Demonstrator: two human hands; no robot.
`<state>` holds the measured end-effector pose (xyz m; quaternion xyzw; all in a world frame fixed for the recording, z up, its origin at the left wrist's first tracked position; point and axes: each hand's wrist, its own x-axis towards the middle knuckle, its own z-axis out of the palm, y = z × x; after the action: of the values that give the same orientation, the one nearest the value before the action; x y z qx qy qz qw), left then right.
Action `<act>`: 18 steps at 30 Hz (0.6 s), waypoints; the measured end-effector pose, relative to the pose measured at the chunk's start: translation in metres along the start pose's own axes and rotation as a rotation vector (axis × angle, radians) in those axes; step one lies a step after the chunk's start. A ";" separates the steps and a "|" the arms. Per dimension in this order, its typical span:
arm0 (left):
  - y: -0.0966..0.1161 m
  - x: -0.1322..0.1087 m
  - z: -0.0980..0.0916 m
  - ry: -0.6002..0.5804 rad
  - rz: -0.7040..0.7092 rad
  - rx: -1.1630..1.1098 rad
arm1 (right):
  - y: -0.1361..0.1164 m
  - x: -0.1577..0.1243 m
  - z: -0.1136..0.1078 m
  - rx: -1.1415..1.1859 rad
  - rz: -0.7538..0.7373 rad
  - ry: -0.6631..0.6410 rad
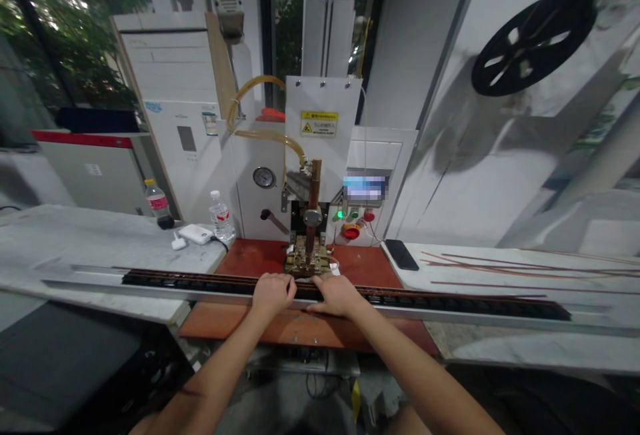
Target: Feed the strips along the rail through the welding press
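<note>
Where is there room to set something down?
The left tabletop is bare left of the yellow-capped bottle, behind the metal rail. Crowded: right tabletop, with phone and rods, and mid-rail, where left hand and right hand are.

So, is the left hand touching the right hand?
Apart. The head view shows a gap between the left hand and the right hand, with part of the long rail visible between them.

left hand's [273, 294] fingertips hidden, screen [366, 188] pixelated, loose rods [500, 264] cut off right
</note>
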<state>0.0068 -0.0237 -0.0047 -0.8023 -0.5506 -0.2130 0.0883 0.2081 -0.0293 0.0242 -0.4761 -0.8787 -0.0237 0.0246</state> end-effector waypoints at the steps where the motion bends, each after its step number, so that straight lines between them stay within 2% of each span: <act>1: 0.000 0.000 0.000 0.002 0.000 0.003 | -0.005 0.003 0.001 0.000 0.007 0.000; 7: 0.000 0.000 -0.001 -0.008 0.006 0.011 | -0.025 0.011 0.012 -0.028 0.108 0.072; 18: 0.003 0.005 -0.005 -0.082 -0.022 0.030 | -0.025 0.010 0.018 -0.050 0.118 0.115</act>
<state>0.0098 -0.0230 0.0025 -0.8028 -0.5658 -0.1726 0.0752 0.1816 -0.0333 0.0068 -0.5255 -0.8453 -0.0715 0.0644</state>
